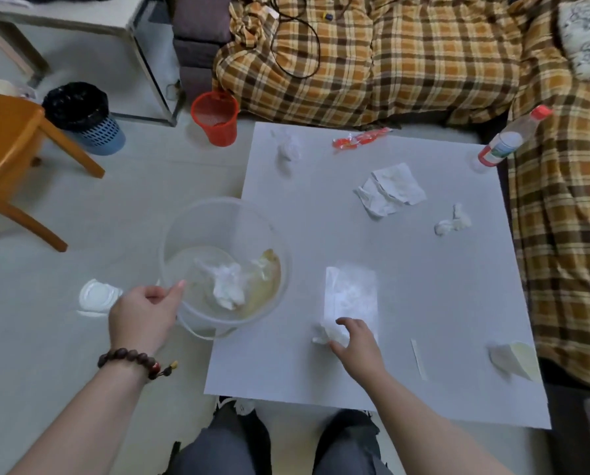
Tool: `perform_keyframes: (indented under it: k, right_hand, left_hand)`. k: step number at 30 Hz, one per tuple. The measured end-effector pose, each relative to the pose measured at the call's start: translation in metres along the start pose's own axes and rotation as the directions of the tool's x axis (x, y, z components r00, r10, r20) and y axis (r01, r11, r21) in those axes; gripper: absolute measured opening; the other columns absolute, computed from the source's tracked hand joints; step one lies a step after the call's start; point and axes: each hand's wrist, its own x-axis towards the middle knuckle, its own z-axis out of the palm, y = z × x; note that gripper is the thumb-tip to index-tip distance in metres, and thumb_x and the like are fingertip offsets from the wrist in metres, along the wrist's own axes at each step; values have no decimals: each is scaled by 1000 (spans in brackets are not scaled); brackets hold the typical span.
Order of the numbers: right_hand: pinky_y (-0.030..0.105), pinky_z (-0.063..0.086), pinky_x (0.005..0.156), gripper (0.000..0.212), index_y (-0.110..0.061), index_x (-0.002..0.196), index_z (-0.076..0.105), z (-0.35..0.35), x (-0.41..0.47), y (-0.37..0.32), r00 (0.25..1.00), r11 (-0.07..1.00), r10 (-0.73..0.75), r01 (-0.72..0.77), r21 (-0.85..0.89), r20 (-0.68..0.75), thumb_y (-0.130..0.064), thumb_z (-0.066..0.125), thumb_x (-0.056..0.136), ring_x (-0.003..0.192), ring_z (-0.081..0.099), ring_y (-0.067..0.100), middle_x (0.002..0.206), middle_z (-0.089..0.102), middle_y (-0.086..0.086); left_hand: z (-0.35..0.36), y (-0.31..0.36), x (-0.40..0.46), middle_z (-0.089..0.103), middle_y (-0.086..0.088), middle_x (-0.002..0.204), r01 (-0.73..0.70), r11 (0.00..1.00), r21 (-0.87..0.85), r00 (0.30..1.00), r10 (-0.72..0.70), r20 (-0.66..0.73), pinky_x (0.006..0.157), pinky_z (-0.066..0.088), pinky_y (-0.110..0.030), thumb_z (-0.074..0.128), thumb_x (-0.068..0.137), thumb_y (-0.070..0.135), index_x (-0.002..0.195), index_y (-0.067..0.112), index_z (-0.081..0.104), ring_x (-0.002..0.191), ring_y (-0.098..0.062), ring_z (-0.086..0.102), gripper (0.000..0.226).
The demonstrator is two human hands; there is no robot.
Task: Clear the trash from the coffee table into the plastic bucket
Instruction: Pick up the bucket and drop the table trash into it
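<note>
A clear plastic bucket (197,217) stands at the left edge of the white coffee table (423,303), with crumpled tissue and a yellowish scrap inside. My left hand (142,313) grips its near rim. My right hand (358,341) closes on a crumpled tissue (331,332) on the table, beside a clear plastic wrapper (351,293). More trash lies on the table: a tissue wad (288,145), a red candy wrapper (358,138), flat paper napkins (389,190), a small tissue (454,221), a paper strip (418,358) and a pale wedge-shaped scrap (514,359).
A plastic bottle (506,142) with a red cap lies at the table's far right corner. A plaid-covered sofa (423,56) borders the far and right sides. On the floor stand a red mesh basket (214,116), a blue bin (84,118), a wooden chair (9,149) and a white lid (98,296).
</note>
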Motion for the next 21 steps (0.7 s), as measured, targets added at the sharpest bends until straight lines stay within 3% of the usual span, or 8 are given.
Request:
perform_keyframes:
  k: [4, 9, 12, 14, 18, 21]
  right_hand:
    - [25, 39, 87, 53, -25, 131, 47, 13, 21, 40, 994, 991, -70, 79, -104, 85, -28, 64, 80, 121, 44, 20, 139, 42, -2]
    - [35, 41, 99, 64, -32, 140, 34, 29, 47, 69, 948, 918, -250, 297, -263, 198, -21, 58, 81, 128, 36, 26, 149, 30, 1]
    - [37, 45, 92, 60, -33, 139, 31, 38, 58, 75, 926, 848, -276, 361, -389, 256, -14, 50, 85, 124, 37, 28, 146, 31, 2]
    - [38, 47, 87, 50, -26, 135, 37, 44, 61, 79, 919, 807, -277, 381, -451, 281, -11, 47, 88, 120, 38, 30, 140, 36, 6]
    - [36, 46, 73, 27, -12, 113, 52, 46, 62, 86, 932, 861, -258, 342, -376, 256, -7, 45, 87, 112, 43, 29, 119, 49, 9]
    - [34, 44, 68, 19, -9, 106, 57, 31, 55, 80, 952, 923, -270, 299, -241, 144, -10, 49, 88, 103, 51, 29, 106, 55, 8]
  left_hand:
    - [23, -12, -29, 74, -7, 76, 72, 988, -140, 994, -83, -77, 85, 59, -52, 68, 59, 69, 84, 13, 67, 74, -26, 75, 62]
    - [58, -46, -74, 76, -1, 67, 146, 944, -295, 956, -211, -205, 83, 60, -47, 75, 56, 74, 81, 13, 68, 61, -14, 76, 66]
    - [72, -62, -96, 77, 1, 69, 170, 923, -345, 935, -262, -239, 83, 59, -42, 75, 50, 82, 79, 13, 69, 64, -15, 77, 75]
    - [76, -67, -108, 78, 1, 71, 182, 919, -349, 923, -282, -261, 85, 59, -45, 76, 54, 78, 79, 13, 69, 65, -15, 77, 69]
    - [78, -72, -125, 77, 6, 70, 187, 934, -304, 909, -282, -306, 85, 60, -46, 74, 60, 68, 81, 15, 69, 61, -9, 75, 57]
    - [76, -68, -134, 74, 2, 65, 177, 948, -264, 909, -260, -327, 84, 60, -48, 71, 61, 67, 80, 17, 67, 60, -10, 74, 54]
